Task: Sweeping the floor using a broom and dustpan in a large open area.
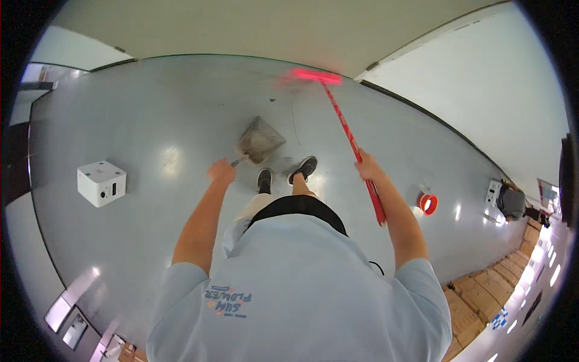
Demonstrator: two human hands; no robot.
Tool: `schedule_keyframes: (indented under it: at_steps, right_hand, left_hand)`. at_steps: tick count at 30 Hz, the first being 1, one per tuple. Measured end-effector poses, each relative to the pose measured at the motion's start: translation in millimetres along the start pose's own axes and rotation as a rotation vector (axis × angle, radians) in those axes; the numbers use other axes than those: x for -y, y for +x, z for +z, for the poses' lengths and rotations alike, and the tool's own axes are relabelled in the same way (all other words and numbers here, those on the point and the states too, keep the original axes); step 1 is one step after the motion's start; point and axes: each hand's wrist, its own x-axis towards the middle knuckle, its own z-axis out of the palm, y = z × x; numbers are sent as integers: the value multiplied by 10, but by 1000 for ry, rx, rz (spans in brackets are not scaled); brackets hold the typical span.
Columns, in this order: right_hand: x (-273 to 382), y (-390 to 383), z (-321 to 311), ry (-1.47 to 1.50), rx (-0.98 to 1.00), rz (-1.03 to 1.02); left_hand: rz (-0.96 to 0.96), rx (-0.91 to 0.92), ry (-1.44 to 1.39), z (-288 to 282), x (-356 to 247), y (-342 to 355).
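Right hand (367, 165) grips red broom (344, 120) mid-shaft; long axis runs far-left, head blurred on the floor beyond. Left hand (222, 171) holds grey dustpan (260, 140), set nearer, left of broom head.

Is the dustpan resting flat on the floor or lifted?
Cannot tell for sure. The dustpan is tilted, mouth away from the feet, held by its handle in the left hand; floor contact is unclear.
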Motion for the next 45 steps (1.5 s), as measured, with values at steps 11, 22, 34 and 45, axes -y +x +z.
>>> schedule_keyframes:
  at_steps: [11,22,34,45]
  right_hand:
    - [75,-1118,671,-260,360,96]
    - [471,-949,506,-64,194,-95]
    - [179,286,1361,-357,-4,-120]
    - [127,-1841,1092,-236,394,121]
  left_hand:
    - [538,977,-573,-102,-1100,-779]
    - [878,1171,-502,-280,-945,-943]
    - [1195,879,345,252,-1376,-1000]
    - [1199,870,489,705,-1445,-1092]
